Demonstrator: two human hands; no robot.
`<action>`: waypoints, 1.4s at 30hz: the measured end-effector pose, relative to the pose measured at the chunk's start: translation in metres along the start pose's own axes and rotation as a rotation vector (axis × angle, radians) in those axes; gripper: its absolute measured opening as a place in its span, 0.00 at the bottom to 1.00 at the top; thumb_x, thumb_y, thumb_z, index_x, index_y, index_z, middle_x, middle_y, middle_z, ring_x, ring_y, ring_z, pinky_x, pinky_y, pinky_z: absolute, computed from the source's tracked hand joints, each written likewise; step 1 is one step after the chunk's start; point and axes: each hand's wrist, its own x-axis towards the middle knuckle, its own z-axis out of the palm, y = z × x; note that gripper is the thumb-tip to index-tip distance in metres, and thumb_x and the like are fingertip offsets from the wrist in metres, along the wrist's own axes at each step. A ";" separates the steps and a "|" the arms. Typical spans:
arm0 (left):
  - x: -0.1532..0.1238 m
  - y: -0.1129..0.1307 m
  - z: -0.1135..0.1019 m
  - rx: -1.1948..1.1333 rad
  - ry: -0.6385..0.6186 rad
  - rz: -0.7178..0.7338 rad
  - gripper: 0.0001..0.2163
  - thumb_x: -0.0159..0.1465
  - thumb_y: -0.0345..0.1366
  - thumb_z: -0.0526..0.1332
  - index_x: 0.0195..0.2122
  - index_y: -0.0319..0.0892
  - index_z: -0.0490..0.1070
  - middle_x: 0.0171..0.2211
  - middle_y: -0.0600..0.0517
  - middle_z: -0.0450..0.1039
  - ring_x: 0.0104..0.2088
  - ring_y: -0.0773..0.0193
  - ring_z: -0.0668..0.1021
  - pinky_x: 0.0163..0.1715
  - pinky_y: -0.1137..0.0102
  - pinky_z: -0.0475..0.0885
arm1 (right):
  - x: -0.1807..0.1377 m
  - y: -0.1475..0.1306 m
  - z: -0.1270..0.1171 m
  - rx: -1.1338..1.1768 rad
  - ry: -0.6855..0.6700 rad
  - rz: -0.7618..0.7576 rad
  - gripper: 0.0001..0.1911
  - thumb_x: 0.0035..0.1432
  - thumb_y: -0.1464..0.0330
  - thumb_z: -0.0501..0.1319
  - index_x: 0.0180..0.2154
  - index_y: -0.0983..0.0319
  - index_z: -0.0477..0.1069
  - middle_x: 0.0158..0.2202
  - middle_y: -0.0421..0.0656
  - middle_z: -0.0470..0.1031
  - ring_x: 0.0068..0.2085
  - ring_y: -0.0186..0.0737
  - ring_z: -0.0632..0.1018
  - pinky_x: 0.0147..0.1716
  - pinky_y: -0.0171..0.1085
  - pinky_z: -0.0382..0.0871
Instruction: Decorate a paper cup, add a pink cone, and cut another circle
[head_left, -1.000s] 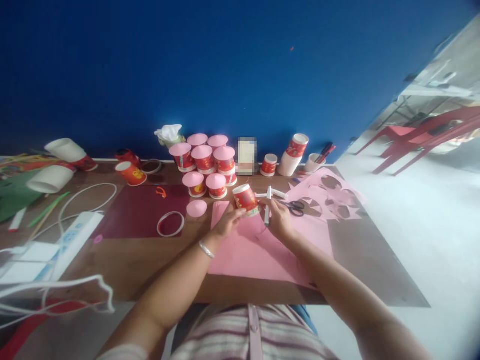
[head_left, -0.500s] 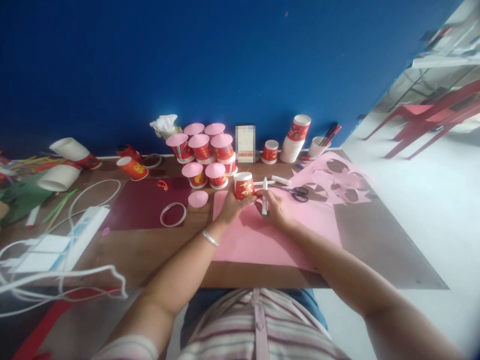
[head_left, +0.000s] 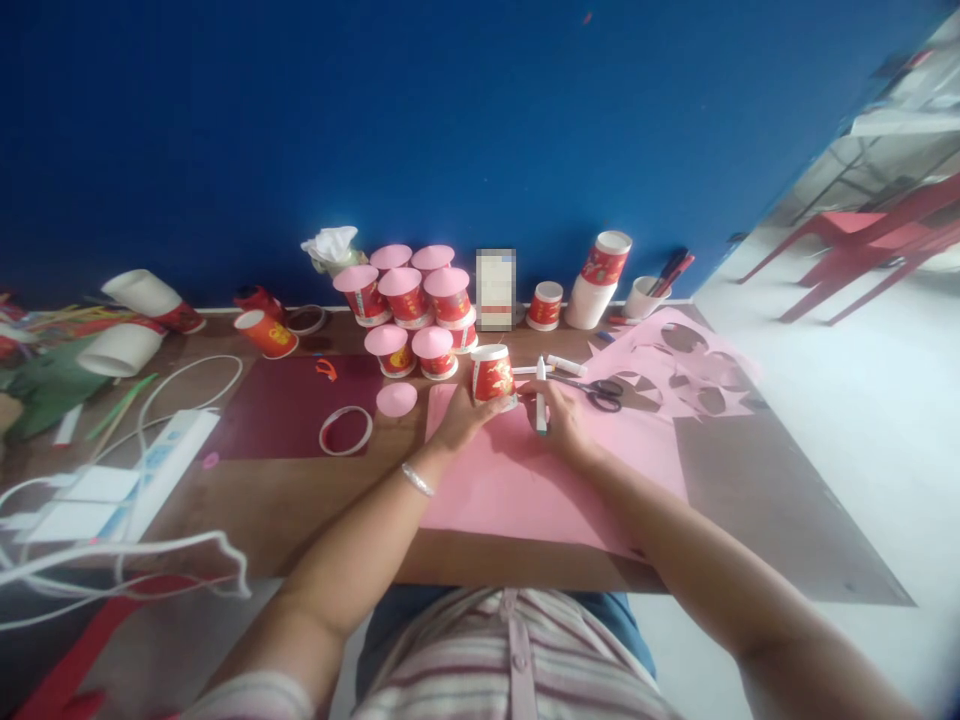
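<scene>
A red paper cup (head_left: 493, 372) with gold print stands upside down at the far side of the pink sheet (head_left: 517, 490). My left hand (head_left: 471, 415), a silver bangle on its wrist, is closed round the cup's lower left side. In my right hand (head_left: 566, 420) is a white marker (head_left: 541, 395), held upright just right of the cup. Left of the cup, several red cups wear pink paper cones (head_left: 405, 281). One loose pink cone (head_left: 396, 400) lies near my left hand. Behind my right hand are scissors (head_left: 604, 394) and a white marker cap (head_left: 566, 366).
Pink paper scraps with round holes (head_left: 679, 365) lie at the right. Stacked cups (head_left: 598, 280) and a pen cup (head_left: 643, 296) stand by the blue wall. A tape ring (head_left: 346, 430) rests on a maroon sheet (head_left: 262, 400). A power strip (head_left: 154, 475) with cables is at left.
The view has shifted slightly. The cup shows more of its side above my left hand, and a small gap shows between it and the fingers of my right hand.
</scene>
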 end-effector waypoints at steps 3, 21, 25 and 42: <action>0.000 -0.001 -0.001 0.032 -0.005 -0.012 0.22 0.59 0.42 0.75 0.51 0.41 0.75 0.45 0.46 0.80 0.45 0.56 0.81 0.49 0.62 0.77 | -0.001 0.002 0.003 0.042 0.011 0.035 0.13 0.64 0.73 0.58 0.50 0.59 0.71 0.38 0.46 0.84 0.36 0.44 0.85 0.36 0.41 0.81; -0.001 -0.006 0.001 -0.093 0.078 -0.098 0.23 0.56 0.41 0.78 0.50 0.42 0.77 0.43 0.47 0.82 0.44 0.54 0.83 0.47 0.60 0.78 | 0.009 -0.015 -0.019 0.089 -0.060 -0.013 0.10 0.73 0.67 0.56 0.52 0.56 0.72 0.42 0.45 0.84 0.39 0.43 0.85 0.40 0.42 0.80; -0.002 -0.009 -0.004 -0.273 0.055 -0.166 0.20 0.55 0.45 0.78 0.43 0.40 0.79 0.41 0.46 0.82 0.43 0.55 0.83 0.47 0.60 0.77 | 0.025 -0.018 -0.038 0.069 0.042 -0.032 0.10 0.74 0.64 0.57 0.51 0.55 0.76 0.39 0.45 0.82 0.41 0.45 0.83 0.44 0.45 0.79; -0.003 -0.008 -0.004 -0.199 0.008 -0.191 0.20 0.59 0.42 0.75 0.51 0.43 0.76 0.45 0.47 0.81 0.50 0.50 0.81 0.51 0.58 0.76 | 0.058 0.003 -0.015 0.534 0.217 0.328 0.20 0.70 0.51 0.61 0.47 0.58 0.79 0.30 0.38 0.74 0.28 0.34 0.77 0.31 0.37 0.76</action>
